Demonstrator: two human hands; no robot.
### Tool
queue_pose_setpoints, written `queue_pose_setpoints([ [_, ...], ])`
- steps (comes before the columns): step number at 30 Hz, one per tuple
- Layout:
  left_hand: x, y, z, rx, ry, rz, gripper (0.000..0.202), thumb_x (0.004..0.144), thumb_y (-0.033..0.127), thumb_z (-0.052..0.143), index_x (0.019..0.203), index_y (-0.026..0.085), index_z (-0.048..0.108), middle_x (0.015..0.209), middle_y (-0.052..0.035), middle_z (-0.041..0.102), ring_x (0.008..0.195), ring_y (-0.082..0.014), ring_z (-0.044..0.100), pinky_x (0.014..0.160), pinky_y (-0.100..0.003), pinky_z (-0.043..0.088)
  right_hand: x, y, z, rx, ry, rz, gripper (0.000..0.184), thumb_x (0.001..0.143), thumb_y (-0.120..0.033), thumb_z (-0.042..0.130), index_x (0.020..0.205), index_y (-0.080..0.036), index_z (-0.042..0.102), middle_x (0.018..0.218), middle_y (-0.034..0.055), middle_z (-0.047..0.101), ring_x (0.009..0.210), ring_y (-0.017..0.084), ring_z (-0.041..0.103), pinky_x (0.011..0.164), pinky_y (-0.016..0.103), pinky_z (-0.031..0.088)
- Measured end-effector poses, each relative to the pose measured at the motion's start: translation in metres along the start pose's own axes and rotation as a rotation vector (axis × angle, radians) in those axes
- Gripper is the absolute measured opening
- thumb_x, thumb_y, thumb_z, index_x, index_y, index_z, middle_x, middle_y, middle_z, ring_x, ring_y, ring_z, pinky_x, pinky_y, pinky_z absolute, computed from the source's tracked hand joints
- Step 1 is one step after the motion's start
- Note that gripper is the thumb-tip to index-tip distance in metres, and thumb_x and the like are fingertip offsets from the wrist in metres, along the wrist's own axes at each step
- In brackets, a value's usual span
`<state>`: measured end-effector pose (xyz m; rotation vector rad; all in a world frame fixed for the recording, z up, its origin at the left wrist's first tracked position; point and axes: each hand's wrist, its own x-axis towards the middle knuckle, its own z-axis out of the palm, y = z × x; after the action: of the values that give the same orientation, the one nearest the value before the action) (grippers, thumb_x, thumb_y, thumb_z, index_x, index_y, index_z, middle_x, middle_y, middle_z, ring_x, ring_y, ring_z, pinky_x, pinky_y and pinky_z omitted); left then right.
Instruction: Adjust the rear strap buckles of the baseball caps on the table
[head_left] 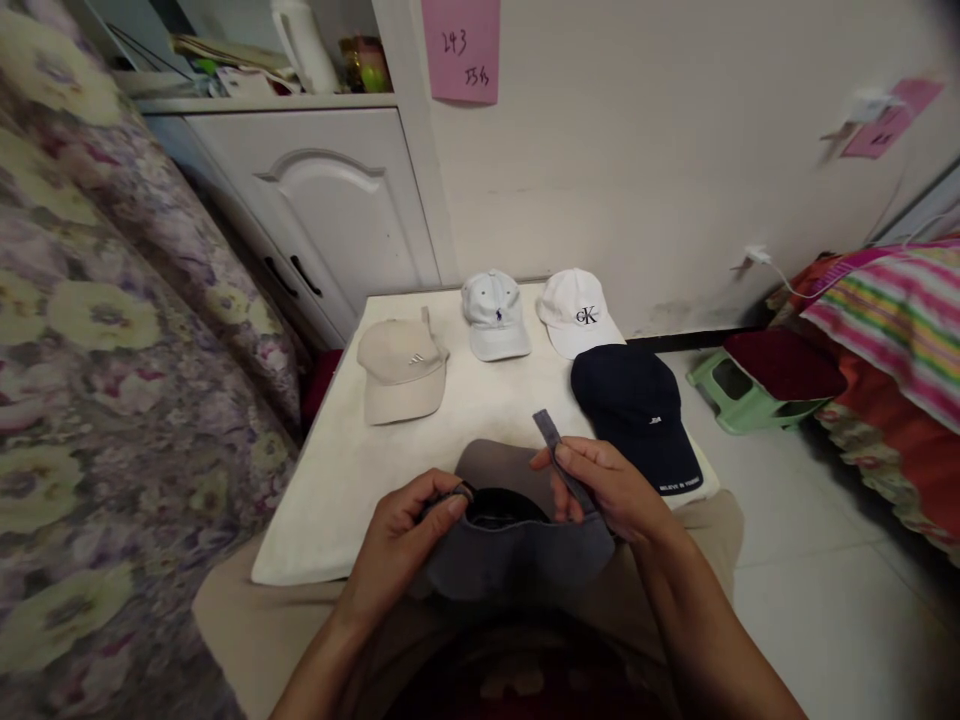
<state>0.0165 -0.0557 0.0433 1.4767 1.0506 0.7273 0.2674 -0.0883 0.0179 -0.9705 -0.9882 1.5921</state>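
Both my hands hold a grey cap (517,555) just above my lap, its brim pointing away over the near edge of the small white table (352,470). My left hand (405,540) pinches the cap's back edge at the metal buckle. My right hand (607,490) grips the cap's grey adjuster strap (551,435), whose free end sticks up. On the table lie a beige cap (401,370), a pale blue cap (495,315), a white cap with black letters (577,312) and a navy cap (641,410).
A flowered fabric (112,350) hangs along the left. A white cabinet (330,210) stands behind the table, a pink note (461,45) on the wall. At the right, a green stool (739,385) sits on the tiled floor beside a striped bed cover (892,320).
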Motion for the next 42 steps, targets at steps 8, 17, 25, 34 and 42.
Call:
queue_pose_setpoints([
  [8,0.002,0.003,0.002,-0.024,-0.055,0.005,0.019,0.089,0.037,0.065,0.083,0.019,0.067,0.073,0.002,0.06,0.065,-0.0109,0.048,0.059,-0.021,0.037,-0.013,-0.025,0.01,-0.246,0.013,-0.062,0.036,0.094,-0.048,0.057,0.079,-0.016,0.061,0.05,-0.0045,0.056,0.039,0.005,0.038,0.04,0.019,0.027],
  [17,0.005,0.001,0.005,-0.072,-0.12,0.042,0.022,0.09,0.037,0.062,0.082,0.018,0.068,0.072,0.0016,0.06,0.067,-0.0116,0.049,0.061,-0.021,0.036,-0.008,-0.036,0.03,-0.474,0.03,-0.153,0.014,0.088,-0.032,0.067,0.082,-0.019,0.067,0.069,-0.0027,0.061,0.062,0.01,0.05,0.057,0.022,0.036],
  [25,0.004,-0.002,0.007,-0.13,-0.193,0.007,0.021,0.091,0.036,0.061,0.084,0.018,0.069,0.078,-0.0002,0.065,0.072,-0.0134,0.054,0.065,-0.022,0.038,0.012,-0.014,0.026,-0.214,-0.027,-0.068,0.02,0.085,-0.035,0.069,0.079,-0.017,0.063,0.065,-0.0029,0.061,0.054,0.008,0.045,0.052,0.022,0.031],
  [34,0.007,-0.007,0.009,-0.064,-0.226,0.064,0.021,0.092,0.034,0.06,0.085,0.018,0.069,0.078,0.0,0.067,0.075,-0.014,0.057,0.069,-0.023,0.04,0.024,0.014,0.037,0.181,-0.129,0.103,0.03,0.079,-0.039,0.076,0.077,-0.016,0.056,0.057,-0.0053,0.055,0.042,0.003,0.034,0.043,0.019,0.021],
  [42,0.006,-0.006,0.01,-0.067,-0.24,0.077,0.022,0.093,0.032,0.059,0.081,0.017,0.069,0.079,-0.0027,0.071,0.077,-0.0172,0.062,0.074,-0.027,0.044,0.026,0.02,0.039,0.243,-0.136,0.127,0.033,0.077,-0.039,0.077,0.075,-0.018,0.053,0.053,-0.0067,0.053,0.041,0.004,0.031,0.043,0.019,0.021],
])
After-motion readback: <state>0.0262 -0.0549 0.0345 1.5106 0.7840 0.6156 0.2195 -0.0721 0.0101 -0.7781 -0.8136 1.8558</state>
